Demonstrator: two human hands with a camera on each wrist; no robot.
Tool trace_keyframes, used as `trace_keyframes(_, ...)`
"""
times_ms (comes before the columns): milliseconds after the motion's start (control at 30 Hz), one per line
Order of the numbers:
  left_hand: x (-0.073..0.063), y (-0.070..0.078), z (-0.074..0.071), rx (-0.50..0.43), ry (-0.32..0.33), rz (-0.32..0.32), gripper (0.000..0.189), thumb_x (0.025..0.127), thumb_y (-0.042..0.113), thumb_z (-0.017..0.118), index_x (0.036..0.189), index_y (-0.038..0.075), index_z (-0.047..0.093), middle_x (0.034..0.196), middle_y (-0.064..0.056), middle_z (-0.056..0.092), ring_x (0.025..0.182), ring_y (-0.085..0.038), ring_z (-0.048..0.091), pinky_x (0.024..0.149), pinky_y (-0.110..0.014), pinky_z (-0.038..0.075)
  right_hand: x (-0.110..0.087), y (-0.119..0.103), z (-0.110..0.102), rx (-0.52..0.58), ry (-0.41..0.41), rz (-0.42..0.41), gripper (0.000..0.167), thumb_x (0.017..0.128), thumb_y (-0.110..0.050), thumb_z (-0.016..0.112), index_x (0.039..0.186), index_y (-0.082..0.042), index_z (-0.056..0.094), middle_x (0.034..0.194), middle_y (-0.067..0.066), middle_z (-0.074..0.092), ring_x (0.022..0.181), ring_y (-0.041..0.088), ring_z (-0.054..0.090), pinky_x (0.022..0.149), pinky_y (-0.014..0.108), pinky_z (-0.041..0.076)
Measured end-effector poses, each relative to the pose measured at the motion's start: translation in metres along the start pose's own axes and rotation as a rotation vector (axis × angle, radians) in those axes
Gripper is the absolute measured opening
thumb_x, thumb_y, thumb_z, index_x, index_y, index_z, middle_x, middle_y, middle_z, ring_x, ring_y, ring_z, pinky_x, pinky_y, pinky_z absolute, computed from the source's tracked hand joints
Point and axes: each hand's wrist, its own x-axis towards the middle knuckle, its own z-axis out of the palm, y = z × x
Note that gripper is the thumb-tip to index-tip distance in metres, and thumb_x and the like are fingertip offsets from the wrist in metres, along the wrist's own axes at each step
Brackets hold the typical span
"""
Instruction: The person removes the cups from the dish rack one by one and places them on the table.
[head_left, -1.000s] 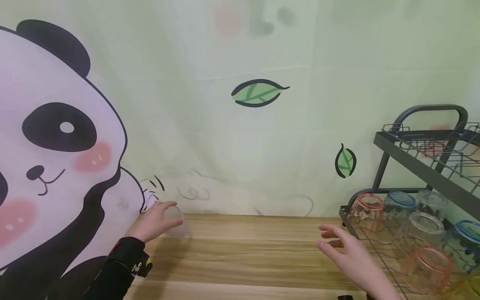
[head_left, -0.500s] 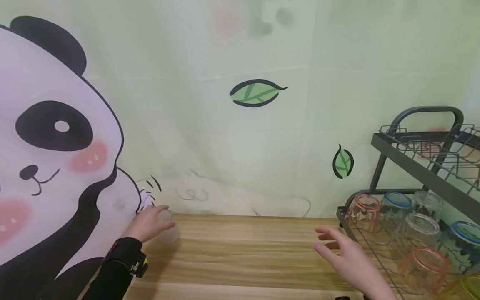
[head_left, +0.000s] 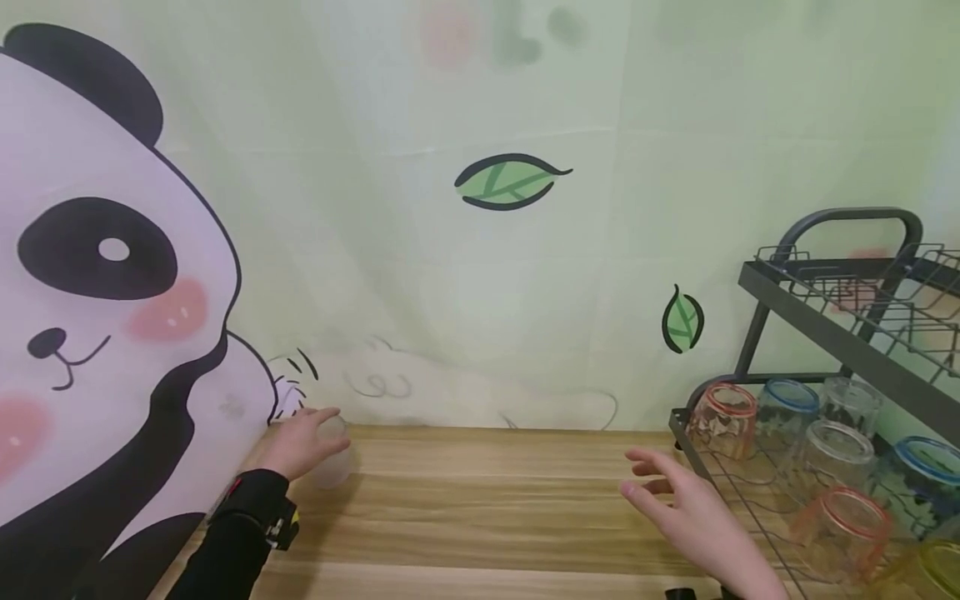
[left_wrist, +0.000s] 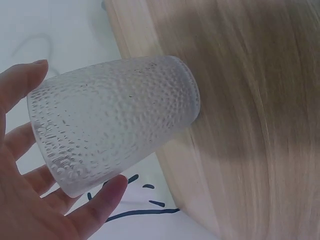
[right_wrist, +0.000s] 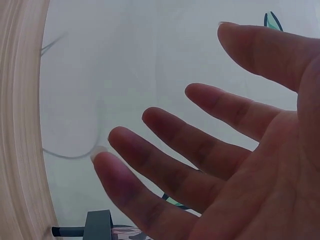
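Note:
A clear glass cup with a dimpled surface (left_wrist: 117,107) stands upright at the table's far left, its base right at the wood in the left wrist view. My left hand (head_left: 300,443) holds it near the rim, with thumb and fingers spread around the upper part; some fingers pass behind the glass. In the head view the cup is partly hidden by this hand. My right hand (head_left: 693,512) hovers over the table just left of the dark rack, its fingers loosely bent and apart. The right wrist view shows nothing in its palm (right_wrist: 270,175).
A dark two-tier wire rack (head_left: 832,321) stands at the right. Its lower tier holds several upside-down glasses, including a red-rimmed glass (head_left: 723,421) and a blue-rimmed glass (head_left: 926,479). Behind the wooden table (head_left: 480,517) hangs a pale green cloth with a printed panda (head_left: 97,250).
The cup in my left hand has shifted slightly left and down, and its blur has gone. My right hand keeps its pose beside the rack. The head view has turned a little.

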Motion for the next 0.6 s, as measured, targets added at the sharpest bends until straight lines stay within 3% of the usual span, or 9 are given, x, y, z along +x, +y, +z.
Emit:
trace_keyframes(167,-0.0004,0.0012,0.0026,-0.003,0.0,-0.011,0.072,0.091,0.045,0.066,0.14,-0.005,0.048,0.139,-0.039,0.039,0.126,-0.056,0.037,0.096,-0.068,0.036,0.0005,-0.0003,0.0001,-0.003,-0.006,0.001,0.057,0.094,-0.042,0.064,0.138,-0.007,0.052,0.125,0.014,0.06,0.106,0.031,0.062,0.081,0.048,0.052)
trace_keyframes(400,-0.0054,0.0,0.0019,0.027,0.008,-0.023,0.097,0.086,0.061,0.064,0.153,0.001,0.027,0.147,-0.046,0.01,0.132,-0.067,0.006,0.095,-0.079,0.023,0.0006,-0.001,0.0012,-0.009,-0.012,0.006,0.058,0.094,-0.043,0.064,0.138,-0.008,0.052,0.126,0.014,0.06,0.106,0.031,0.062,0.081,0.048,0.052)
trace_keyframes(600,-0.006,0.0072,-0.0059,0.056,0.046,-0.011,0.096,0.086,0.066,0.06,0.153,0.004,0.029,0.152,-0.04,0.01,0.136,-0.061,0.003,0.099,-0.077,0.018,0.0003,-0.0012,0.0013,-0.029,-0.007,0.009,0.059,0.094,-0.044,0.064,0.138,-0.007,0.052,0.127,0.014,0.059,0.106,0.03,0.062,0.08,0.048,0.052)
